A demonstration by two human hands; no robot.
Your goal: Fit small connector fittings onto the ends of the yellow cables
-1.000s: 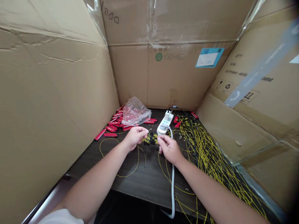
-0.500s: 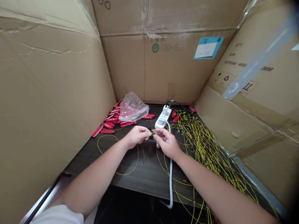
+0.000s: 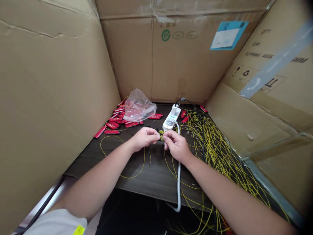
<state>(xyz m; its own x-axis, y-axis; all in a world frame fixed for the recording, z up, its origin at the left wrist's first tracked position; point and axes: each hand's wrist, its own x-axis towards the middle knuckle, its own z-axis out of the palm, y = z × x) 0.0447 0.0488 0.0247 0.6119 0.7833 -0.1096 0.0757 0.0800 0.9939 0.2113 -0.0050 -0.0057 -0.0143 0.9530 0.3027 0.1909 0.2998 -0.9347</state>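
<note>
Closer than before, your left hand (image 3: 146, 137) and right hand (image 3: 177, 145) pinch closed; anything held is too tiny to discern; keep both aligned.

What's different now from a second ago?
The left hand has moved right, toward the right hand, nearly closing the gap between them. Whether either took or released anything is too small to tell. The red pieces, clear plastic bag, white power strip and yellow wires lie as before.
</note>
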